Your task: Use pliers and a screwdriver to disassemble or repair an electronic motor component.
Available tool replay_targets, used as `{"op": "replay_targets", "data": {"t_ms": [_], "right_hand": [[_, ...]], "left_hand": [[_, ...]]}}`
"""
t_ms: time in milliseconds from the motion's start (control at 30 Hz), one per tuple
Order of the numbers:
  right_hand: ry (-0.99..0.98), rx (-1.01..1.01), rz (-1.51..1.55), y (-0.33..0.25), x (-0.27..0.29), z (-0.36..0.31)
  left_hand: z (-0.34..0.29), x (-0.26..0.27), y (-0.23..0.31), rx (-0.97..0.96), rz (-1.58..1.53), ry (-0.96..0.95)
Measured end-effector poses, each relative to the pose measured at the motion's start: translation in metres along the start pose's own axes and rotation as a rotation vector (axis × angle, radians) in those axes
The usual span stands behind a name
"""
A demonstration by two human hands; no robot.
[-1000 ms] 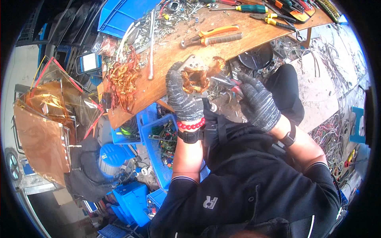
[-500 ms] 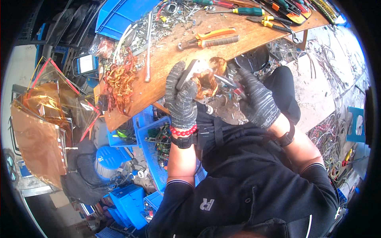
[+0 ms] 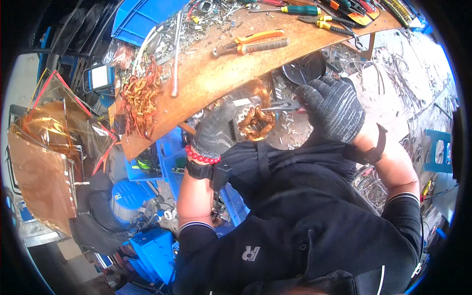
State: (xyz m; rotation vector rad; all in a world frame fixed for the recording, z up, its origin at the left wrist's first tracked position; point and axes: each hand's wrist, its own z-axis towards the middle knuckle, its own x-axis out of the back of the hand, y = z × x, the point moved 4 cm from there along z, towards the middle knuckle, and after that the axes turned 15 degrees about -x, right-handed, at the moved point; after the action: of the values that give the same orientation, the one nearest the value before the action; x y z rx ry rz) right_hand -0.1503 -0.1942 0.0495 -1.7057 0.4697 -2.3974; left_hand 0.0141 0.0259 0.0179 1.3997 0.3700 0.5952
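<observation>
My left hand [image 3: 215,129], in a grey knit glove and blurred by motion, is closed on a metal motor core with copper windings. A ring of copper winding [image 3: 256,123] sticks out to the right of those fingers, and a loose copper strand [image 3: 262,91] rises above it. My right hand [image 3: 335,109], gloved too, is wrapped round a red-handled tool, seemingly pliers [image 3: 284,106], whose metal jaws reach left to the copper. Most of its handle is hidden in my fist.
On the wooden bench [image 3: 206,81] lie orange-handled cutters [image 3: 258,41], a metal rod [image 3: 176,64], a copper wire heap [image 3: 140,98], a green screwdriver [image 3: 300,10] and yellow-black pliers [image 3: 329,23]. A black round dish [image 3: 304,69] sits beyond my right hand. Blue crates [image 3: 152,250] stand at lower left.
My left hand has lowered with the core and tilted it. My right hand has moved up and right, its palm turned down, and the tool now lies nearly level.
</observation>
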Motion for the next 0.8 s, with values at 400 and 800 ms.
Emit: {"op": "replay_targets", "data": {"t_ms": [400,800], "right_hand": [[0.082,0.087,0.056,-0.002,0.001,0.001],[0.103,0.123,0.171,0.010,-0.014,-0.010]], "left_hand": [[-0.037,-0.043,-0.033,-0.266,0.069,0.136],[-0.041,-0.090,-0.046,0.113,-1.395,0.177]]}}
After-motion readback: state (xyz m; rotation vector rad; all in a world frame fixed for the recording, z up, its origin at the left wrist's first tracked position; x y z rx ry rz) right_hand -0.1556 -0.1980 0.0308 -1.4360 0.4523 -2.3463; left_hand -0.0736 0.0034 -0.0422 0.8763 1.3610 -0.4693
